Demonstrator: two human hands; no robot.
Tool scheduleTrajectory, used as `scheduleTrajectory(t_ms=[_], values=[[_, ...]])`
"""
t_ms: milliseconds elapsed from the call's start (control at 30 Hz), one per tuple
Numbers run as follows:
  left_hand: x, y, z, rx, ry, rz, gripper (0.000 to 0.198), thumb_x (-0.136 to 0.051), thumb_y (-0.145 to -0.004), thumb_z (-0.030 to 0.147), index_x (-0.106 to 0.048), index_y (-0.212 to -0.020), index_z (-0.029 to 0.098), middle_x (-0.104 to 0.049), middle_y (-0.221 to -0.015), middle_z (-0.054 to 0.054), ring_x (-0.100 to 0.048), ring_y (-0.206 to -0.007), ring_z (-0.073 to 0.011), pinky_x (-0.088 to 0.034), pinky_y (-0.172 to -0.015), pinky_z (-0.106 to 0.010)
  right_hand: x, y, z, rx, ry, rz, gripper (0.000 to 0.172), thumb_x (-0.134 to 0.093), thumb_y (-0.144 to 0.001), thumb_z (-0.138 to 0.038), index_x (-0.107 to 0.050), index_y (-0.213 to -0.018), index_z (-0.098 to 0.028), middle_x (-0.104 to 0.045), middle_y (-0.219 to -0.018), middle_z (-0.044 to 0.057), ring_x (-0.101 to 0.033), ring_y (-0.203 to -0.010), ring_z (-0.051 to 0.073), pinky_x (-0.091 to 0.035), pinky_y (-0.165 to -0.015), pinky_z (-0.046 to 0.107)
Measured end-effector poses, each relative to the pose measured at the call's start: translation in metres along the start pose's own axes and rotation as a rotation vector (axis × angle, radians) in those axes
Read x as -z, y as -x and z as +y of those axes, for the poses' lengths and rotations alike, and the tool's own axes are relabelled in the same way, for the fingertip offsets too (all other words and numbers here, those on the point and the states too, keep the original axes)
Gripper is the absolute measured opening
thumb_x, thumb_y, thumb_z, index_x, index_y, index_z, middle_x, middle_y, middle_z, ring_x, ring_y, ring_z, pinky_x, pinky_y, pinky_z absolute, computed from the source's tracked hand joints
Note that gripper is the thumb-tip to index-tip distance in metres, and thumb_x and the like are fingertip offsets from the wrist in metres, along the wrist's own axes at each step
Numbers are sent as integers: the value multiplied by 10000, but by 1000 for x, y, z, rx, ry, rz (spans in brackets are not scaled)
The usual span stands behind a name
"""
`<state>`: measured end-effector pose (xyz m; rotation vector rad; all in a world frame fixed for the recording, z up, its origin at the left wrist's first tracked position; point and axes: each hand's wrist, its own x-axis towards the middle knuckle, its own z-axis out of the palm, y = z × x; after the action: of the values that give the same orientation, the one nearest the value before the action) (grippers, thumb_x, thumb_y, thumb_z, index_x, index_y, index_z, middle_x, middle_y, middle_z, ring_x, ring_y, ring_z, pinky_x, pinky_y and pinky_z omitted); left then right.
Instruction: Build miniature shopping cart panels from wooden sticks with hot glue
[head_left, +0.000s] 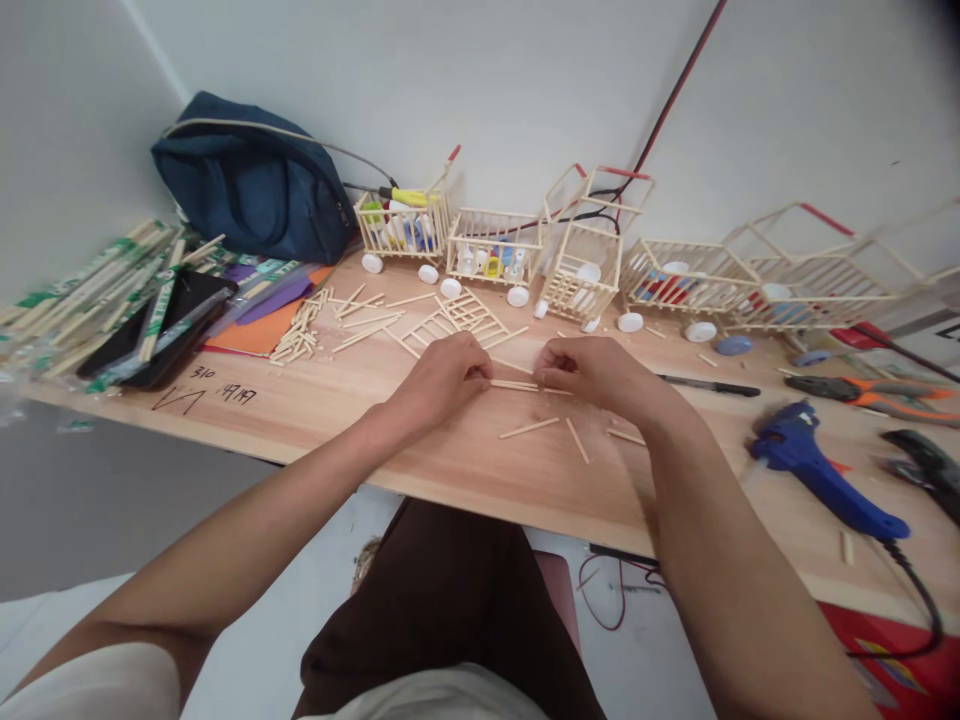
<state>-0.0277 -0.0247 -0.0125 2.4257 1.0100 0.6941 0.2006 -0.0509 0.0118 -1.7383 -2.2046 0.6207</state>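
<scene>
Two thin wooden sticks [514,385] lie close together between my hands. Fingers of my left hand [459,365] are pinched round their left ends. At the right ends my right hand [574,365] is closed on the same sticks, its fingertips partly hidden. Just behind my hands lies a flat wooden lattice [469,318]. Nearer to me, a loose stick [529,428] and another slanted stick [577,440] rest on the wooden table [480,470].
Several wheeled stick carts [495,245] line the wall. Cut sticks [300,335], wrapped sticks [97,290] and a blue bag [259,185] are at the left. A blue glue gun [825,465], pliers [870,392] and a black pen [712,386] lie right.
</scene>
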Motion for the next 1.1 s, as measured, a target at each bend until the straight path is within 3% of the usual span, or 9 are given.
scheduleTrajectory(t_ms=[267, 700, 867, 1000, 1100], values=[[1, 1, 4, 37, -23, -22, 104, -586, -754, 87, -669, -765, 149, -629, -793, -32, -560, -759, -148, -419, -722, -272, 16, 7, 2, -3, -61, 95, 207, -556, -805, -375, -590, -725, -187, -568, -627, -2, -456, -572, 113, -320, -556, 244], [8, 10, 5, 43, -23, -29, 102, -546, -736, 80, -586, -694, 164, -597, -750, -23, -530, -743, -159, -389, -687, -276, 0, -2, 19, -31, -61, 120, 149, -555, -775, -311, -594, -711, -182, -580, -633, -6, -465, -580, 120, -318, -565, 247], [10, 12, 6, 87, -10, -32, 84, -559, -729, 88, -597, -698, 157, -596, -744, -21, -531, -726, -150, -386, -672, -265, 12, 9, -3, 119, -154, -21, 151, -563, -817, -321, -614, -767, -187, -615, -715, -7, -508, -639, 121, -356, -607, 242], [10, 11, 4, 107, 12, -24, 61, -587, -734, 111, -625, -721, 157, -611, -754, -19, -544, -723, -146, -393, -666, -259, 18, 30, -23, 211, -44, -99, 104, -558, -841, -248, -618, -768, -204, -631, -739, -16, -533, -681, 126, -367, -644, 246], [10, 12, 3, 110, 32, -18, 55, -600, -738, 114, -633, -724, 156, -615, -757, -16, -550, -728, -142, -395, -668, -254, 12, 41, -23, 232, 86, -121, 86, -562, -852, -205, -618, -785, -208, -638, -768, -3, -538, -702, 139, -361, -655, 259]])
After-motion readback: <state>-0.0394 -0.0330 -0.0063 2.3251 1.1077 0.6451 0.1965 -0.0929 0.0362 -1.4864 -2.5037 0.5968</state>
